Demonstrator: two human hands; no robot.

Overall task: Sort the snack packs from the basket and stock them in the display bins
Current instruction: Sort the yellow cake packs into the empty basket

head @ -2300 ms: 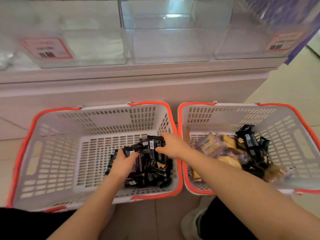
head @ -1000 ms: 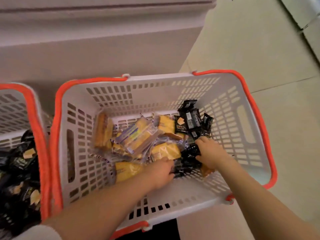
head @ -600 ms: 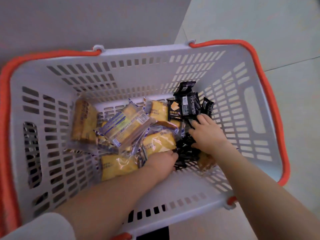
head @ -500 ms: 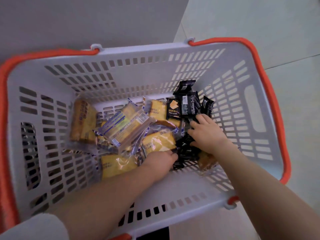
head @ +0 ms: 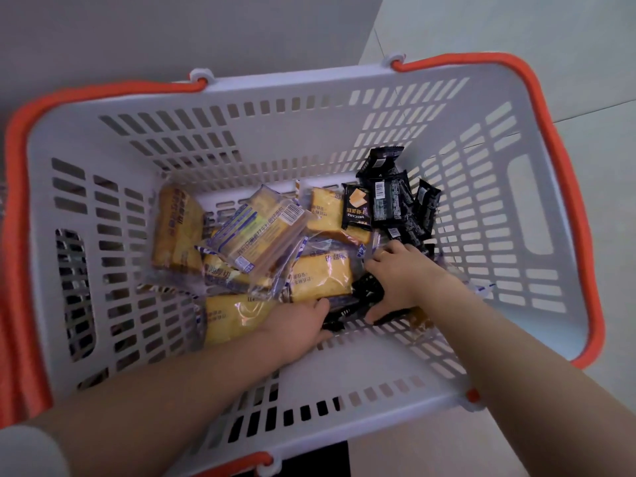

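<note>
Down in the head view, both hands are inside the white basket [head: 481,108] with orange handles, which sits on the tiled floor [head: 516,25]. The left hand [head: 303,325] lies low near the basket's near wall, fingers curled toward the small black snack packs [head: 385,204]; its fingertips are hidden, so I cannot tell whether it actually holds one. The right hand [head: 402,273] is spread over the black heap, fingers bent down onto the packs beneath, apparently gathering them, though a firm grip is not shown. The black packs cluster at the basket's right and far side; the yellow cake packs [head: 320,277] in clear wrappers fill the left and middle, some overlapping.

The step in hand looks like the sorting: picking the black packs out from among the yellow ones. No display bins are visible. The next move calls for closing both hands on a bunch of black packs only, without snagging a clear wrapper, and lifting them out.
</note>
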